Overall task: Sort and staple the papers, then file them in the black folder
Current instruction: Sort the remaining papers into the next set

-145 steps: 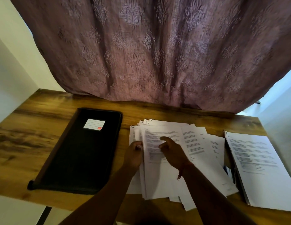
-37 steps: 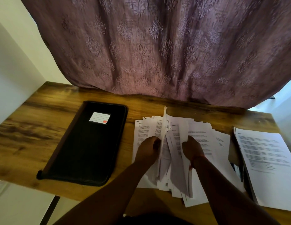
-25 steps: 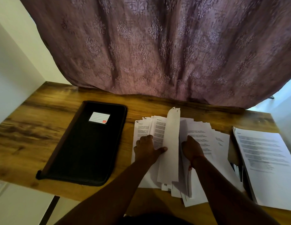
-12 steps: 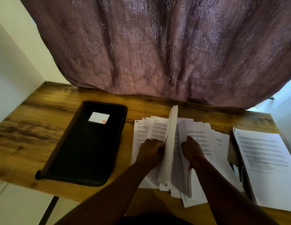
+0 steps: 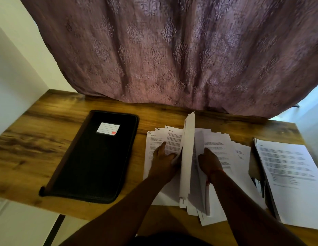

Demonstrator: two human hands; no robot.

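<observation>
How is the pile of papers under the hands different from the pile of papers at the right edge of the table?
The middle pile is fanned out and untidy, with some sheets lifted on edge; the right pile lies flat and squared. Both hands, left hand and right hand, touch the middle pile; none touches the right pile. Both are white printed sheets.

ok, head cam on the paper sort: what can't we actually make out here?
- Printed text on the loose papers and the right-hand stack: too small and blurred to read.
- Dark object between the two: mostly covered by paper; unidentifiable.
- Left hand and right hand: fingertips hidden behind the upright sheets.
- Black folder label: writing unreadable.
- Right-hand stack: cut off by the frame edge.
</observation>
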